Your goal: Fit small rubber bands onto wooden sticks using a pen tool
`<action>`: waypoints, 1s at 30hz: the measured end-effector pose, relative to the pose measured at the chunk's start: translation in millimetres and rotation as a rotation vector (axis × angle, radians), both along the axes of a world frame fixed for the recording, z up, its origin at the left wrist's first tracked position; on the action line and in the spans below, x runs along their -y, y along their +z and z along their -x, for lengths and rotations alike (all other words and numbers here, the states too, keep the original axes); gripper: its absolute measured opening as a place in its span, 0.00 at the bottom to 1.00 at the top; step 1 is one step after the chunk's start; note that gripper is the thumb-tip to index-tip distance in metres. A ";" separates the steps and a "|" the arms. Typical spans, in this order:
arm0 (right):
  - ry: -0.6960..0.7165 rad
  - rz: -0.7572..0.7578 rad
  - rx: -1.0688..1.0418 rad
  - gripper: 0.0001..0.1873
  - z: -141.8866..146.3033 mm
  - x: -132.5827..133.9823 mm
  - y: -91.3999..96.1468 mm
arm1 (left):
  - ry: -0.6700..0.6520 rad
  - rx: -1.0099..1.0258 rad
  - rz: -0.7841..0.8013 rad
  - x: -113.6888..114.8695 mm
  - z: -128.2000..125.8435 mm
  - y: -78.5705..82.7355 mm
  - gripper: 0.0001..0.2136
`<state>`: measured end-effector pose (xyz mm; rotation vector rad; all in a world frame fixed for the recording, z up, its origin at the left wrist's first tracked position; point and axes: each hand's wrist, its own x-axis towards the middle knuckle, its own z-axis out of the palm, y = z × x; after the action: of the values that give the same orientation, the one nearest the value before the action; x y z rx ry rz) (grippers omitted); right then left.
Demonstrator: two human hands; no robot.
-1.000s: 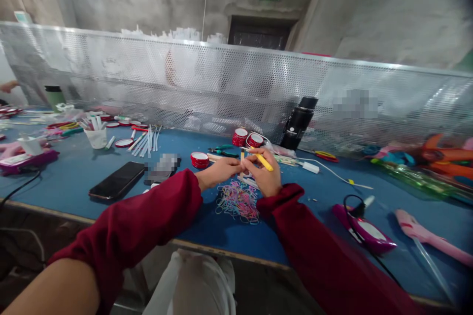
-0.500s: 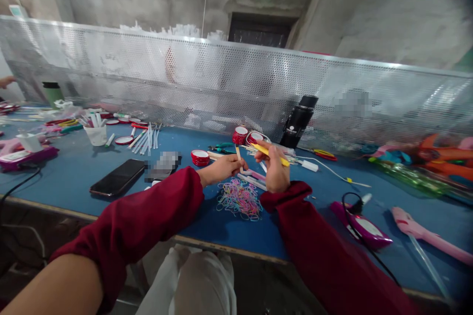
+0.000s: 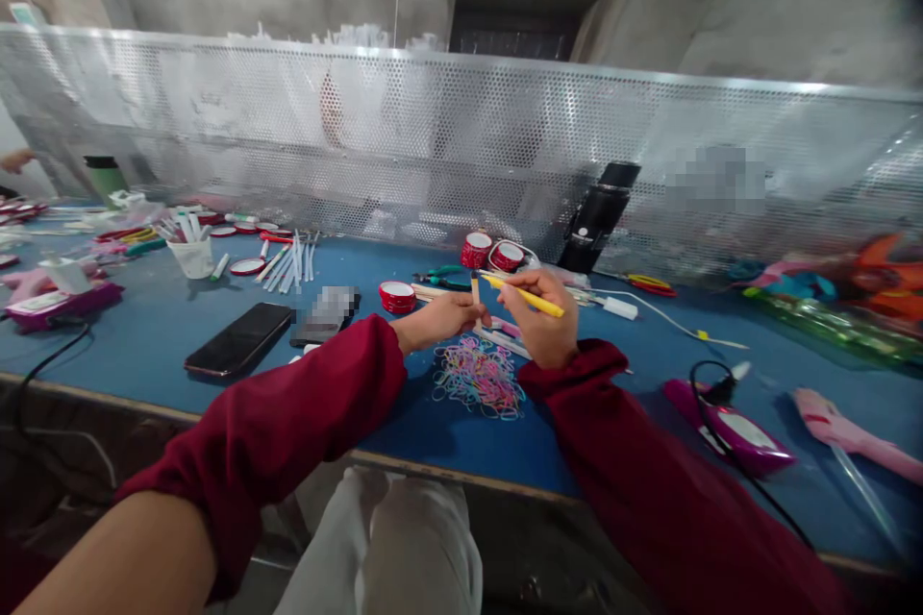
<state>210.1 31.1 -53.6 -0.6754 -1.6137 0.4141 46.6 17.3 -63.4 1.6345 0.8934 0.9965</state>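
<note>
My left hand [image 3: 445, 316] pinches a thin pale stick [image 3: 475, 293] that stands nearly upright above the blue table [image 3: 144, 336]. My right hand [image 3: 539, 312] is closed round a yellow stick [image 3: 530, 298] that points right and slightly down, its left end close to the pale stick. Both hands hover just behind a heap of several coloured rubber bands [image 3: 480, 378]. More thin sticks [image 3: 505, 338] lie flat on the table under my hands. Both arms wear dark red sleeves.
A black phone [image 3: 239, 338] lies at the left. Red tape rolls [image 3: 397, 296] and green-handled pliers [image 3: 443, 277] sit behind my hands, a black flask [image 3: 597, 216] stands by the perforated metal screen [image 3: 361, 144]. A magenta device with a cable [image 3: 728, 423] lies at the right, a white cup [image 3: 191, 258] at the left.
My hands drew apart, then came close again. The yellow stick has swung from pointing down-right to nearly level. The camera has tilted down a little.
</note>
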 end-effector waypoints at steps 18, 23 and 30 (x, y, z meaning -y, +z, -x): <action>-0.085 -0.057 0.081 0.07 -3.9 -0.7 -0.7 | 0.097 -0.027 0.095 11.9 -4.8 13.9 0.17; -0.080 -0.053 0.116 0.08 -2.3 -0.1 -2.4 | 0.043 -0.048 0.039 3.2 -2.0 2.7 0.17; -0.156 -0.057 0.168 0.09 -3.5 -2.0 -2.6 | 0.049 -0.027 0.061 5.1 -3.6 4.9 0.16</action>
<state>213.7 33.1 -56.2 -0.8034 -1.7097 0.2009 50.3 12.2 -58.5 1.5846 0.9773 0.9737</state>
